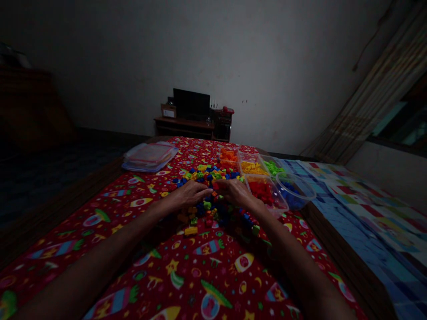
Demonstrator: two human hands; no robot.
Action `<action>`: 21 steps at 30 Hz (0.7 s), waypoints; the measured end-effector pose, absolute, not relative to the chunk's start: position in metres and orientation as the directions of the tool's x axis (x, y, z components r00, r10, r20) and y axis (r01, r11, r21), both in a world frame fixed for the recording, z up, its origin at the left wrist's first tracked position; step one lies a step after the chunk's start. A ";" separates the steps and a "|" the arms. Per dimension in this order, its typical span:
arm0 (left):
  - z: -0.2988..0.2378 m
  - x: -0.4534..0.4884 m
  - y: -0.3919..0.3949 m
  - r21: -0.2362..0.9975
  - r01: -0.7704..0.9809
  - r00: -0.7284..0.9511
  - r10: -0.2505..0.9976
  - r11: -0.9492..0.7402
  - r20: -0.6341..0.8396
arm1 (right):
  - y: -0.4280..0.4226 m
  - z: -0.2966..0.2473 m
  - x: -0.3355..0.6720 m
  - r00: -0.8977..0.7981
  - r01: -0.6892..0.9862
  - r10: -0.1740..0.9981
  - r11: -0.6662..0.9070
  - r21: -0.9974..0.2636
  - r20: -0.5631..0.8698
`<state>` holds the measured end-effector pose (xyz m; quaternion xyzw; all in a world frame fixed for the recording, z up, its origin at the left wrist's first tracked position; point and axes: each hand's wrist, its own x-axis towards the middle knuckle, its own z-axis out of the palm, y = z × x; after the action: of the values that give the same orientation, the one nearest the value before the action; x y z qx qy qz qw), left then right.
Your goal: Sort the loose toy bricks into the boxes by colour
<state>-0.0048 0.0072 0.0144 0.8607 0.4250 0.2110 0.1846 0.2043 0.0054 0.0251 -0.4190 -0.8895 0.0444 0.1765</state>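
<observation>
The person seems to be sorting toy bricks by colour, left hand (191, 194) and right hand (237, 192) close together over a mixed heap of bricks (207, 206) lying beneath and around them; I can't tell whether either grips one. Just right of the right hand sits a clear tub (280, 202) of red bricks (262, 191). Next probably calls for pinching out one brick and matching its colour.
</observation>
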 end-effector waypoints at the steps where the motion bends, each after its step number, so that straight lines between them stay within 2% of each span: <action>1: 0.015 -0.006 0.008 0.484 0.657 0.547 0.807 -0.578 0.222 | 0.007 0.030 0.211 -0.550 0.774 0.788 0.606 -0.187 0.277; 5: 0.017 -0.007 0.011 0.400 0.623 0.578 0.740 -0.672 0.344 | 0.018 0.048 0.247 -0.339 0.929 0.907 0.364 -0.060 0.250; 10: 0.009 0.029 -0.018 0.286 0.423 0.708 0.511 -0.860 0.487 | 0.026 0.054 0.289 -0.141 0.990 0.974 0.141 0.012 0.175; 13: 0.001 0.065 -0.051 0.152 0.280 0.823 0.319 -0.948 0.470 | 0.026 0.056 0.295 -0.113 0.992 0.969 0.123 -0.030 0.221; 17: -0.012 0.111 -0.082 -0.020 0.108 0.936 0.095 -0.994 0.340 | 0.025 0.062 0.283 -0.107 0.984 0.941 0.147 -0.104 0.322; 19: -0.019 0.127 -0.083 -0.080 0.069 0.950 0.041 -0.994 0.308 | 0.024 0.064 0.276 -0.133 0.975 0.940 0.181 -0.127 0.314; 21: -0.026 0.135 -0.077 -0.137 0.087 0.955 0.043 -0.987 0.292 | 0.022 0.065 0.272 -0.167 0.968 0.936 0.216 -0.131 0.310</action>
<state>0.1354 -0.0773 -0.0258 0.9860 0.0329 0.1456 -0.0744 0.2718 0.0220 0.0648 -0.6243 -0.7622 -0.0481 0.1639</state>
